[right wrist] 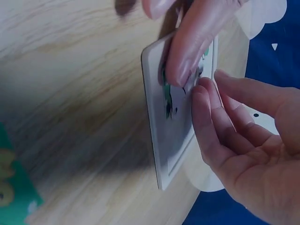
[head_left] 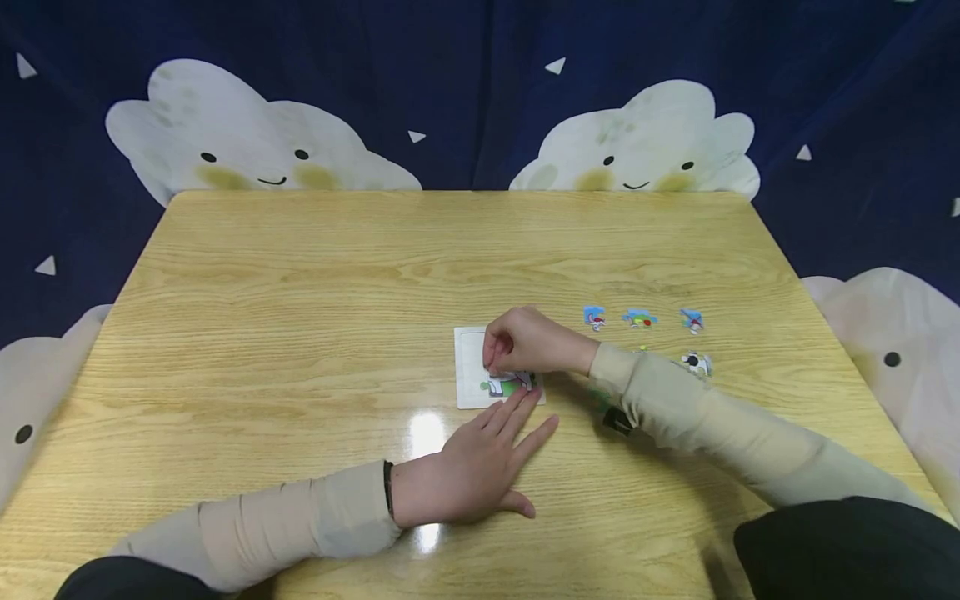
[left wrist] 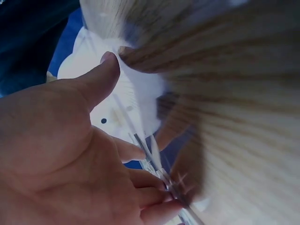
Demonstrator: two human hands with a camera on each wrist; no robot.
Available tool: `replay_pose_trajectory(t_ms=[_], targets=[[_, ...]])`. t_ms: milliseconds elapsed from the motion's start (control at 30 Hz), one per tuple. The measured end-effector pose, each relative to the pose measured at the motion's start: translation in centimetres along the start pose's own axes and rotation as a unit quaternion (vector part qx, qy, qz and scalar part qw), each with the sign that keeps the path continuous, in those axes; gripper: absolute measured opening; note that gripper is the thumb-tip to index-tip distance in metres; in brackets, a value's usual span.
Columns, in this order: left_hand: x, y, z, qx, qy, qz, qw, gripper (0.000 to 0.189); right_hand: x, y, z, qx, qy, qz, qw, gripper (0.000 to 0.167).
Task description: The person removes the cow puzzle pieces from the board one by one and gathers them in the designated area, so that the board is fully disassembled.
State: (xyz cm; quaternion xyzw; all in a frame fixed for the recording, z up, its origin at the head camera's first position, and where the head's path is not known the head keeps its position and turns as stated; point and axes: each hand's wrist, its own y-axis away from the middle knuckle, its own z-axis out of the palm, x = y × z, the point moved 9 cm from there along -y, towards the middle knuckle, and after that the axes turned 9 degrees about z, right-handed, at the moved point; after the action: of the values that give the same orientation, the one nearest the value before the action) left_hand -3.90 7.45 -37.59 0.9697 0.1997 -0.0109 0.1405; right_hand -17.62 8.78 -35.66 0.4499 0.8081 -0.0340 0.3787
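A white puzzle board (head_left: pixel 467 392) lies on the table, with joined picture pieces (head_left: pixel 512 385) in green, white and purple along its near side. My left hand (head_left: pixel 486 467) is spread flat, its fingertips resting on the board's near edge and pieces; the thumb points away to the side. Over the middle of the board, my right hand (head_left: pixel 531 340) bends its fingers down and pinches a small puzzle piece, mostly hidden by the fingertips. In the right wrist view, the right hand's fingertips meet the board (right wrist: pixel 161 140) close beside a left finger (right wrist: pixel 187 56).
Right of the board lie loose puzzle pieces: a blue one (head_left: pixel 594 317), a green and blue one (head_left: pixel 640 318), another blue one (head_left: pixel 692 321) and a black-and-white one (head_left: pixel 697 363). The right forearm partly covers a green piece (head_left: pixel 600 398). A dark curtain (head_left: pixel 465 92) hangs behind the table.
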Motion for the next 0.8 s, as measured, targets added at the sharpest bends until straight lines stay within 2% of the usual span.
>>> replay_pose_trajectory(t_ms=[467, 800], targets=[[-0.04, 0.01, 0.18, 0.010, -0.021, 0.005, 0.9997, 0.093, 0.40, -0.36, 0.72, -0.035, -0.027, 0.038, 0.9983, 0.009], [-0.07, 0.12, 0.14, 0.018, -0.010, 0.005, 0.9998, 0.093, 0.68, 0.07, 0.93, -0.075, -0.085, 0.049, 0.9924, 0.012]])
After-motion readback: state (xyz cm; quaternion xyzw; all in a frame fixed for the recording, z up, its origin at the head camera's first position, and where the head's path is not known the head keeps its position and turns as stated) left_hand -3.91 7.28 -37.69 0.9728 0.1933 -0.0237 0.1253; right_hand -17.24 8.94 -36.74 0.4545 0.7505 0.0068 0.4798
